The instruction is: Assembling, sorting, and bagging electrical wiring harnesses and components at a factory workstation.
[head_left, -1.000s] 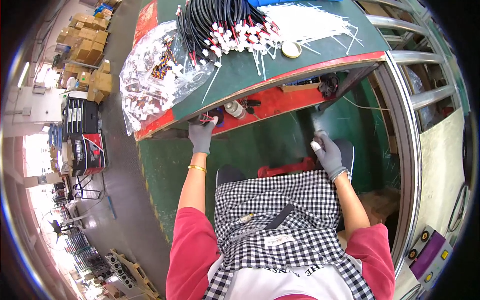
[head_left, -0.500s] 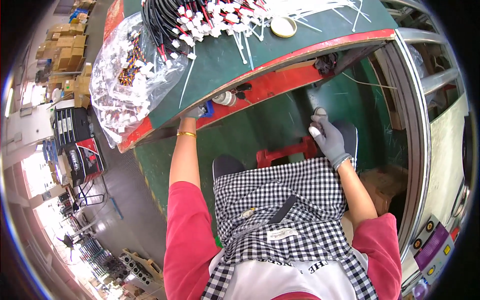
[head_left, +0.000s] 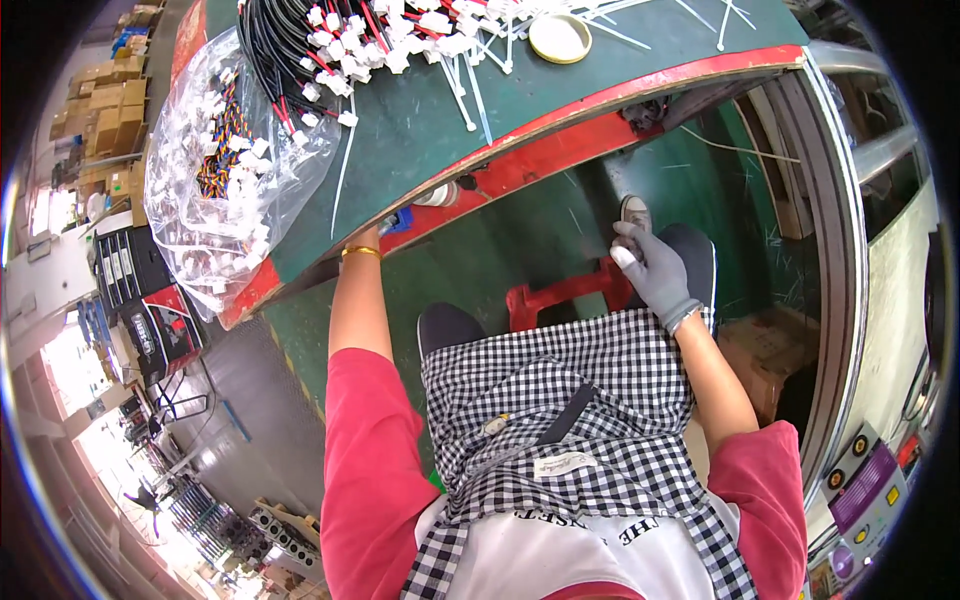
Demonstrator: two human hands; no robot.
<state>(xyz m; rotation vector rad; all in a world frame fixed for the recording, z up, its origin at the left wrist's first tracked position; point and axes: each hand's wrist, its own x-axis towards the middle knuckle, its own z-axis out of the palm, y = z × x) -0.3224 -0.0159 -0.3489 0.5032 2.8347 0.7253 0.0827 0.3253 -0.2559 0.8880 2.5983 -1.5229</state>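
Observation:
My left hand (head_left: 367,238) reaches under the near edge of the green worktop (head_left: 400,140). Its fingers are hidden there, beside a blue object (head_left: 398,221) in the red-edged shelf space. A gold bangle (head_left: 362,251) circles that wrist. My right hand (head_left: 660,277), in a grey glove with a pale thumb tip, hovers over my right leg. Its fingers are curled in toward the thumb; whatever they may hold cannot be made out. A white roll (head_left: 437,195) lies on the shelf to the right of the blue object.
Black and red cables with white connectors (head_left: 345,50) heap on the worktop, beside a clear bag (head_left: 290,185) of connectors and twisted wires. White cable ties (head_left: 478,100) and a round lid (head_left: 560,38) lie nearby. A red stool (head_left: 570,292) stands between my legs; a metal post (head_left: 845,230) rises at right.
My left hand has gone further under the worktop edge, its glove now out of sight. The worktop appears shifted left and up in the view. My right hand barely differs.

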